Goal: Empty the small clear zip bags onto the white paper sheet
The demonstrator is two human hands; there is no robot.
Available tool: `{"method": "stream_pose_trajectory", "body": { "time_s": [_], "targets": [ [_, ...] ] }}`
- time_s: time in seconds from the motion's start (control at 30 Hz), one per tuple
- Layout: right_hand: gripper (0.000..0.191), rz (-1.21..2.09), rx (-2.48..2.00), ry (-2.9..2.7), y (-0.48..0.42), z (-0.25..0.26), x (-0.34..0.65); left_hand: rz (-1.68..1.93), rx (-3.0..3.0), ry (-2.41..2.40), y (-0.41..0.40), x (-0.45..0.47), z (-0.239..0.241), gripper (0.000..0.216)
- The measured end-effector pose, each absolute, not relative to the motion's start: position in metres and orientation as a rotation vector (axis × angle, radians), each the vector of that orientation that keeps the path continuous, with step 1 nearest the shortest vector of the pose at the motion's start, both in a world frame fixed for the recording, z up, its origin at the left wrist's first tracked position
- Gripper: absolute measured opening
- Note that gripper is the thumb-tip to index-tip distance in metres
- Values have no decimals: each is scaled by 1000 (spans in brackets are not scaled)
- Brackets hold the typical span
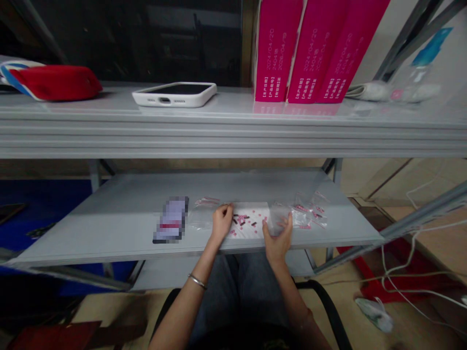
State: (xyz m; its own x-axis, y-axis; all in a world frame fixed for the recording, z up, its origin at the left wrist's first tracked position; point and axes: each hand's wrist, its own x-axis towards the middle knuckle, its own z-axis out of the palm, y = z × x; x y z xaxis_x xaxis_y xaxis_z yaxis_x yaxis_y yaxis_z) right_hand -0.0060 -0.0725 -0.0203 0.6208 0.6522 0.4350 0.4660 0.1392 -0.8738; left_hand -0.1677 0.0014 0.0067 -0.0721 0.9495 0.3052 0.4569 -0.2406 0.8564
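My left hand rests on the lower grey shelf with its fingers curled together at the left edge of a white sheet strewn with several small pink and dark pieces. What its fingertips pinch is too small to make out. My right hand sits at the sheet's right edge, thumb and fingers spread around a clear plastic bag. More clear bags with pink bits lie just right of it. Other empty clear bags lie left of my left hand.
A blurred card-like item lies on the lower shelf left of the bags. The upper shelf holds a white-cased phone, a red pouch, three pink boxes and a plastic bottle. White cables trail on the floor right.
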Motion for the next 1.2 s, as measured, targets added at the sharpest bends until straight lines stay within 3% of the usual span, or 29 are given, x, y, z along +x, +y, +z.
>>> {"method": "stream_pose_trajectory", "body": {
  "time_s": [0.47, 0.77, 1.2],
  "targets": [
    [87, 141, -1517, -979, -71, -21, -8, 1301, 1337, 1222, 7, -179, 13, 56],
    [89, 26, -1589, -986, -69, -26, -11, 1292, 1273, 1045, -8, -172, 20, 52],
    [87, 32, -1502, -1022, -68, -22, -7, 1399, 1513, 1383, -53, -195, 35, 31]
  ]
}}
